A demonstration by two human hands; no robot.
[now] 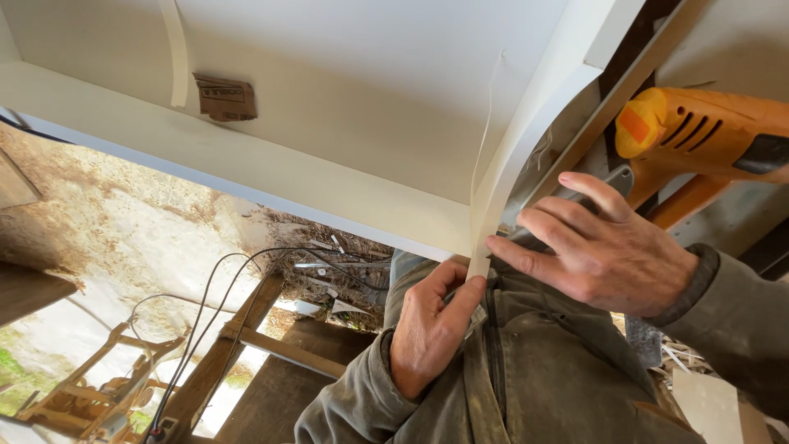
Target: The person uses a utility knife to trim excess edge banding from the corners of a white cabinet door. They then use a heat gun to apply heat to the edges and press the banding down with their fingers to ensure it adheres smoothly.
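Note:
A white board panel (345, 107) fills the upper part of the view. A thin white edge strip (514, 152) curves off its right edge and comes down to the near corner. My left hand (431, 325) pinches the lower end of that strip at the corner. My right hand (596, 247) has its fingers spread, with the index fingertip pressing on the strip just above the left thumb. An orange power tool (711, 136) lies on the board behind my right hand, and nothing holds it.
A folded piece of brown sandpaper (224, 99) and a loose strip offcut (176, 53) lie on the panel. Black cables (218, 304) hang below over wooden trestle beams (246, 345). Offcuts and shavings (699, 386) lie on the right. Ground with dry debris lies beneath.

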